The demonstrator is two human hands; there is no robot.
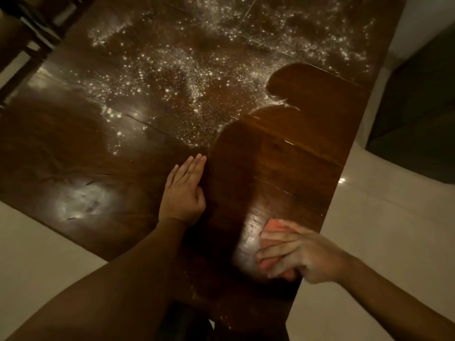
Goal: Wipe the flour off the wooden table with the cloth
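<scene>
Right there at the near end of the wooden table (295, 156), the person leans in with both arms out. The left hand (183, 193) lies flat on the wood, fingers straight and pressed together, pointing away down the tabletop, holding nothing. The right hand (295, 252) is down by the near right edge, on top of the cloth (275, 226), an orange-pink rag that peeks out above and below the fingers. Those fingers are stretched out and splayed across it, pressing it to the wood rather than bunching it up; the hand is blurred, so I can't make out the thumb.

Just to the left of the cloth, touching its edge, sits a pale smear of gathered powder (247, 239). Beyond that, the right side of the table shows broad, glossy, bare swathes with rounded ends. The flour (177, 70) itself covers the middle and far part of the top, a wide scatter of white specks and clumps. A hazy white patch (78, 205) lies near the left edge. Pale floor (381, 217) shows on both sides of the table.
</scene>
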